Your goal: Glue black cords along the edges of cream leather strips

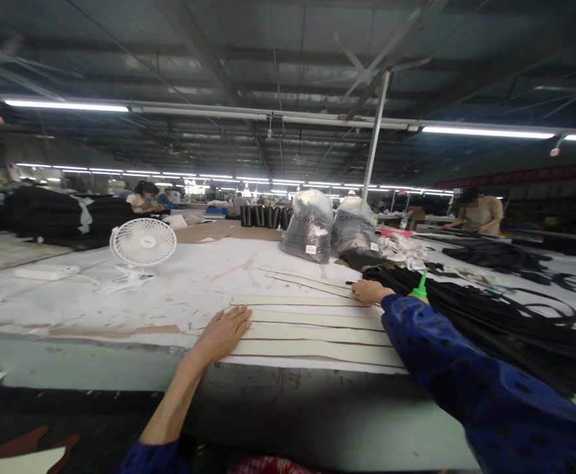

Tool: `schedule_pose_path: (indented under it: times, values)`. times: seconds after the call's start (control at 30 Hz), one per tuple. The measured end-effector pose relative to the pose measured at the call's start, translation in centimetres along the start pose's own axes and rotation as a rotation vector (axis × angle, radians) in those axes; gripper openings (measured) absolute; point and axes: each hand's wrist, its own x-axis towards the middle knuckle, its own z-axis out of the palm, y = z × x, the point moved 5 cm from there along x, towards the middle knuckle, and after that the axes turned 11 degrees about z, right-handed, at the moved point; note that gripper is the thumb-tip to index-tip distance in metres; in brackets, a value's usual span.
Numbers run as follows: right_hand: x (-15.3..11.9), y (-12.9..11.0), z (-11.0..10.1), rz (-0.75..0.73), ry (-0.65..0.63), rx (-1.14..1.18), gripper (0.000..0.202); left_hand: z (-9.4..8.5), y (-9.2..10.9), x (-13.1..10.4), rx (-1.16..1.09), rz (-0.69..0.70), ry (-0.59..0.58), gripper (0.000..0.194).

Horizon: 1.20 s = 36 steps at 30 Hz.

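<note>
Several long pale strips with dark edges (312,348) lie side by side across the white table, near its front edge. My left hand (226,331) rests flat on the left ends of these strips, fingers stretched out. Further back, my right hand (368,291) has its fingers pressed together at the right end of a thin, dark-edged strip (312,281). A small dark tip shows at those fingers; what they hold is too small to make out. Beside my right sleeve stands a bottle with a green nozzle (420,287).
A white fan (143,243) stands at the left near a white power strip (45,271). Wrapped bags (307,227) sit at the back. Black strips (490,329) are heaped at the right. A person (480,214) works at the far right, another (144,197) at the back left.
</note>
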Motion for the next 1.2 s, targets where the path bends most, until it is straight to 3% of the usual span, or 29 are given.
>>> schedule_pose_path:
  times: [0.13, 0.3, 0.4, 0.73, 0.93, 1.1, 1.2]
  values:
    - [-0.1, -0.5, -0.7, 0.008, 0.078, 0.037, 0.028, 0.1, -0.1, 0.0, 0.029, 0.001, 0.001, 0.055]
    - [-1.5, -2.9, -1.1, -0.281, 0.018, 0.150, 0.028, 0.3, -0.3, 0.1, 0.040, 0.012, 0.001, 0.055]
    - [-2.7, -3.1, -1.1, -0.379, -0.015, 0.207, 0.026, 0.3, -0.4, 0.1, 0.039, 0.009, 0.008, 0.056]
    - [-5.3, -0.4, -0.9, -0.391, -0.032, 0.356, 0.030, 0.5, -0.6, 0.1, 0.036, 0.007, 0.031, 0.055]
    - [-8.6, 1.9, -1.5, -0.301, 0.056, 0.475, 0.033, 0.7, -1.1, 0.3, 0.028, 0.018, 0.082, 0.055]
    - [-11.6, 2.9, -0.3, -0.414, 0.025, 0.472, 0.022, 0.9, -1.3, 0.4, -0.003, 0.060, 0.085, 0.058]
    - [-11.9, 3.9, 0.5, -0.390, 0.060, 0.487, 0.023, 1.0, -1.5, 0.4, -0.009, 0.067, 0.100, 0.060]
